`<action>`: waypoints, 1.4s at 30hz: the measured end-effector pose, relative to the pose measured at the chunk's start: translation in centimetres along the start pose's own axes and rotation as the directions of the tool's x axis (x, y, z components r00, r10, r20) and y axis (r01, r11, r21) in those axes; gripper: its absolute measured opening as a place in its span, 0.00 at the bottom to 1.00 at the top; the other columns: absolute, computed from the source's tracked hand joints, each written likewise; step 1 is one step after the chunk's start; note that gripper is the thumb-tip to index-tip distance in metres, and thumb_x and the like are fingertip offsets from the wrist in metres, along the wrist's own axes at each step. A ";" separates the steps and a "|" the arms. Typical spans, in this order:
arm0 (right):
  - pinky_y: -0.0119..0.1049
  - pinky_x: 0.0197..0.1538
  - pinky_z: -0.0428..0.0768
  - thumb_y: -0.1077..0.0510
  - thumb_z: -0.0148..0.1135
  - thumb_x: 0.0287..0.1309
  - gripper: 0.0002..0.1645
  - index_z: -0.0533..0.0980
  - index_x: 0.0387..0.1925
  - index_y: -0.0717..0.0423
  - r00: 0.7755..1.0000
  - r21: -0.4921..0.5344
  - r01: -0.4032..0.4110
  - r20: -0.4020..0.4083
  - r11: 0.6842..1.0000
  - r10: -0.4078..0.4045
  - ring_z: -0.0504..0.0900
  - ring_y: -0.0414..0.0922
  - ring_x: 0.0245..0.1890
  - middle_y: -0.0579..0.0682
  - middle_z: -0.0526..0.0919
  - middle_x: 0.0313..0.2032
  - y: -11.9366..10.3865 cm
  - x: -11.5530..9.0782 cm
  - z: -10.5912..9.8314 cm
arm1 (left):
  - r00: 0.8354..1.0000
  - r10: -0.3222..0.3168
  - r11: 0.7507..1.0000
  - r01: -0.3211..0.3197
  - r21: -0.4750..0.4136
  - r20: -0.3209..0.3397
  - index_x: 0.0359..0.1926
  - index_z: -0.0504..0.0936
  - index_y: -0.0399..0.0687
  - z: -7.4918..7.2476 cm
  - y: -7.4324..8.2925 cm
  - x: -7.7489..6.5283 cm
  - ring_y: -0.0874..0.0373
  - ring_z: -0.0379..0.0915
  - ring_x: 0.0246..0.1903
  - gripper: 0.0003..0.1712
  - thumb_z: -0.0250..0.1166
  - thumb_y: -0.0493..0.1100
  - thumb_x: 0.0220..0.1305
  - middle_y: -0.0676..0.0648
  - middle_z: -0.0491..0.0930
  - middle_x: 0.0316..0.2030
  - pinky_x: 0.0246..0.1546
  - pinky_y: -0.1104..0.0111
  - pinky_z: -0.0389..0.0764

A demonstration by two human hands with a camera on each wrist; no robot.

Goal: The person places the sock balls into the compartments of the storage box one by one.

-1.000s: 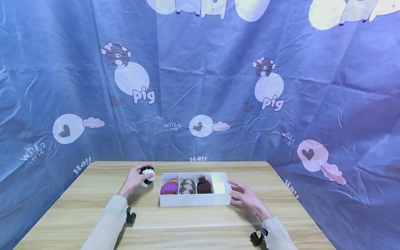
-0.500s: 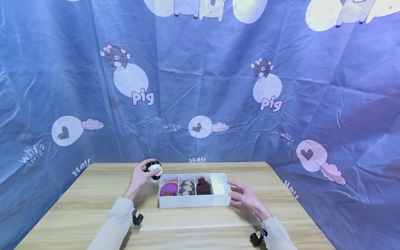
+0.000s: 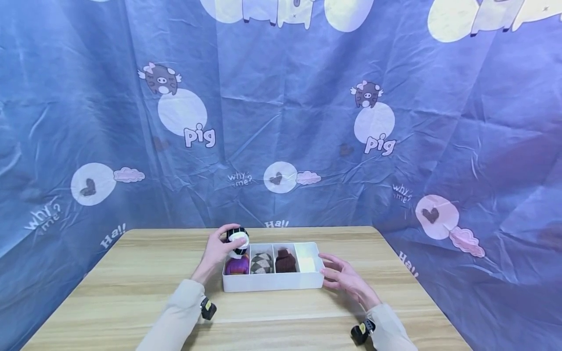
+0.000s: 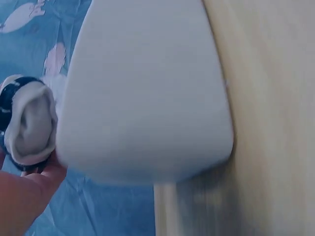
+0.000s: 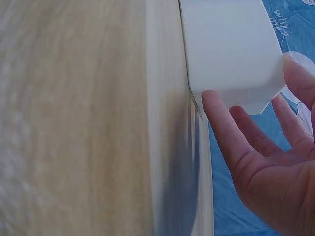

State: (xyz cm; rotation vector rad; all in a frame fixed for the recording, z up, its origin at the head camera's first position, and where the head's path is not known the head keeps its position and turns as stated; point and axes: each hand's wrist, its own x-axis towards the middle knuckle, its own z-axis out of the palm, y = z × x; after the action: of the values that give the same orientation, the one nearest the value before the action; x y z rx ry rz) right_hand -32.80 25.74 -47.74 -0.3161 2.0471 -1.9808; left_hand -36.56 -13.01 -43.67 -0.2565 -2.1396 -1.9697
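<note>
My left hand [image 3: 216, 252] pinches a rolled black-and-white sock [image 3: 238, 240], held over the leftmost compartment of a white divided box [image 3: 272, 282]. In the left wrist view the white opening of this sock [image 4: 34, 125] faces the camera, beside the box's outer wall [image 4: 147, 93]. A purple-and-orange rolled sock [image 3: 236, 266] sits in that left compartment, partly covered from view. An argyle grey sock [image 3: 262, 263] and a dark brown sock [image 3: 286, 262] fill the two middle compartments. At the box's right end, my right hand [image 3: 347, 279] touches the wall with spread, fairly straight fingers [image 5: 221, 120].
The rightmost compartment [image 3: 307, 258] shows only its white inside. Everything stands on a wood-grain table [image 3: 263, 321]. Behind it hangs a blue printed cloth [image 3: 250, 122]. Small black wrist cameras [image 3: 208, 309] sit on both sleeves.
My left hand has carried the black-and-white sock rightward, from beside the box to above its left compartment. The right hand and the box have stayed in place.
</note>
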 end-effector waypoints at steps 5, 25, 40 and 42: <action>0.45 0.56 0.80 0.61 0.61 0.65 0.41 0.53 0.74 0.62 1.000 -0.012 0.001 -0.003 1.000 -0.001 0.80 0.48 0.51 0.75 0.56 0.69 0.0 0.0 0.1 | 0.999 -0.002 1.000 0.002 -0.013 -0.042 0.56 0.80 0.46 1.8 -0.2 -0.5 0.57 0.81 0.32 0.29 0.76 0.42 0.52 0.34 0.83 0.45 0.31 0.66 0.84; 0.46 0.57 0.80 0.61 0.60 0.65 0.42 0.53 0.74 0.62 1.000 -0.017 -0.008 -0.002 1.000 0.008 0.80 0.48 0.52 0.75 0.55 0.69 -0.1 -0.1 0.0 | 0.999 0.042 0.995 -0.040 -0.092 0.019 0.59 0.78 0.43 7.9 0.3 -1.6 0.63 0.76 0.35 0.29 0.73 0.40 0.55 0.36 0.74 0.56 0.33 0.74 0.79; 0.45 0.56 0.80 0.61 0.61 0.64 0.41 0.54 0.73 0.62 1.000 -0.016 -0.014 -0.017 1.000 0.014 0.80 0.47 0.51 0.75 0.54 0.69 -0.2 0.1 0.0 | 0.994 0.057 0.996 -0.050 -0.072 0.096 0.61 0.77 0.49 12.9 0.0 -1.6 0.57 0.76 0.44 0.29 0.69 0.38 0.56 0.39 0.71 0.60 0.41 0.73 0.79; 0.45 0.56 0.80 0.61 0.61 0.64 0.41 0.54 0.73 0.62 1.000 -0.012 -0.016 -0.022 1.000 0.016 0.80 0.48 0.51 0.75 0.54 0.69 -0.3 0.1 0.0 | 0.993 0.079 0.997 -0.077 -0.027 0.093 0.60 0.79 0.54 13.4 -0.1 -1.6 0.56 0.76 0.44 0.29 0.71 0.41 0.55 0.41 0.73 0.57 0.41 0.72 0.80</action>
State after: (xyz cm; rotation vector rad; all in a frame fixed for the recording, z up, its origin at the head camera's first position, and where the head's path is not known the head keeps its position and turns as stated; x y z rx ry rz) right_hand -32.88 25.68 -47.46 -0.2815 2.0697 -1.9713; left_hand -35.63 0.39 -45.22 -0.4382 -2.1285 -1.9770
